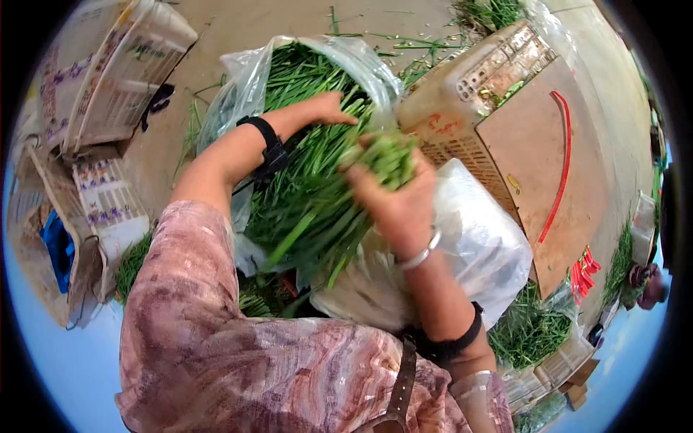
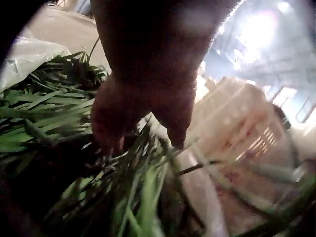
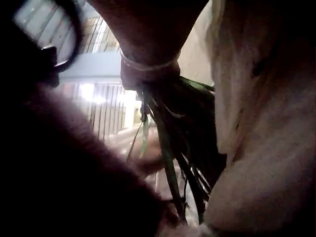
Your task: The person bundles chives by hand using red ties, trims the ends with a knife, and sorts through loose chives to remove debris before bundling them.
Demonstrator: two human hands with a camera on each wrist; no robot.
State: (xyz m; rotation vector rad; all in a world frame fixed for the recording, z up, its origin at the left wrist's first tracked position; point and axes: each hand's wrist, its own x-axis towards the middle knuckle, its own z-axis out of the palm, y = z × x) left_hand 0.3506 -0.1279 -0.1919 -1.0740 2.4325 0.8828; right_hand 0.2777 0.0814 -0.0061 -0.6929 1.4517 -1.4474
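Observation:
My right hand grips a bunch of chives near its pale stem ends. The long leaves of this bunch trail down to the left; the stem end is blurred. In the right wrist view dark leaves hang below the right hand. My left hand reaches over loose chives in a clear plastic bag. Seen from the left wrist, thumb and fingers of that hand stand apart, with leaves just below them.
To the right of the bag stands a plastic crate with a brown board on it, bearing a red strip. A white plastic sheet covers something before me. More crates stand at left; greens lie at lower right.

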